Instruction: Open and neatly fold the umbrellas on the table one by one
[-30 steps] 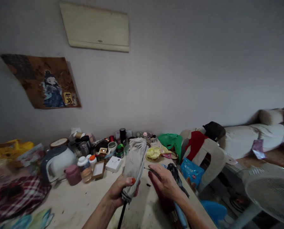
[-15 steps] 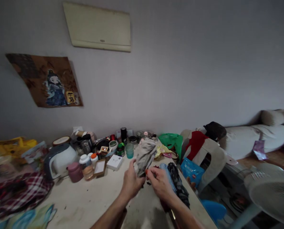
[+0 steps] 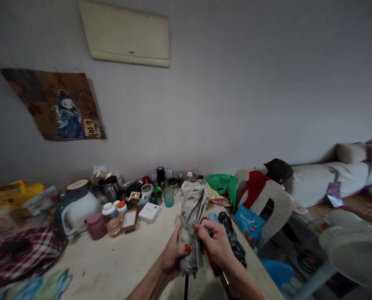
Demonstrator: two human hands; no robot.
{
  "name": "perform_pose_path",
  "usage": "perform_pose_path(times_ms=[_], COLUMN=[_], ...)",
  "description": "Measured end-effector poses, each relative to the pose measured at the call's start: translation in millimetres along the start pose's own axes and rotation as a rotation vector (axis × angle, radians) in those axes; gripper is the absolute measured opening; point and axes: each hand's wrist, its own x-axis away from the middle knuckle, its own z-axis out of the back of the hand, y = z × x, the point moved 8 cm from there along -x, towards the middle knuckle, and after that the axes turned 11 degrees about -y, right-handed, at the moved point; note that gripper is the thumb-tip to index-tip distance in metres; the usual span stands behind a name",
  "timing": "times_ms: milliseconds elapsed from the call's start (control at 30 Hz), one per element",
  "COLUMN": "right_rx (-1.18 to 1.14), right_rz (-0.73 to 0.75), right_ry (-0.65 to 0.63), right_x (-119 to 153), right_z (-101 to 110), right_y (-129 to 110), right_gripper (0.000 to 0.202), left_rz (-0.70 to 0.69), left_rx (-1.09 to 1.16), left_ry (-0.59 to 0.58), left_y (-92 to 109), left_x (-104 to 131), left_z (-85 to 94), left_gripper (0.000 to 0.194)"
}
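Note:
A grey folded umbrella (image 3: 192, 204) is held upright over the table, its cloth gathered in creases and a thin dark shaft showing below. My left hand (image 3: 174, 253) is wrapped round its lower left side, thumb across the cloth. On the right side, my right hand (image 3: 215, 241) pinches the cloth with thumb and bent fingers. Just beyond my right hand lies a dark patterned folded cloth bundle (image 3: 232, 239), possibly another umbrella. A light blue bundle (image 3: 213, 217) shows beside it, mostly hidden.
On the white table (image 3: 111, 266) stand an electric kettle (image 3: 79, 210), a pink jar (image 3: 96, 226), a white box (image 3: 149, 212) and a teal glass (image 3: 168, 197). A green bag (image 3: 222, 185) is at the back right. A chair (image 3: 276, 212) and a fan (image 3: 354, 250) stand to the right.
The umbrella has come lower and nearer, and now stands straighter with its shaft showing below. My right hand has moved up onto its cloth; the left still grips it.

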Motion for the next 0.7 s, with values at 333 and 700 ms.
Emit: perform_pose_path(times_ms=[333,700], right_rx=[-0.411,-0.595], right_rz=[0.023,-0.137], right_ry=[0.020,0.115], right_x=[-5,-34], right_z=[20,-5], right_y=[0,30], right_gripper=[0.035,0.036], left_rz=[0.006,0.111], left_rx=[0.147,-0.176], left_ry=[-0.017,0.068], left_y=[1,-3], left_x=[-4,-14], left_z=[-4.7,-23.5], left_gripper=[0.043,0.040])
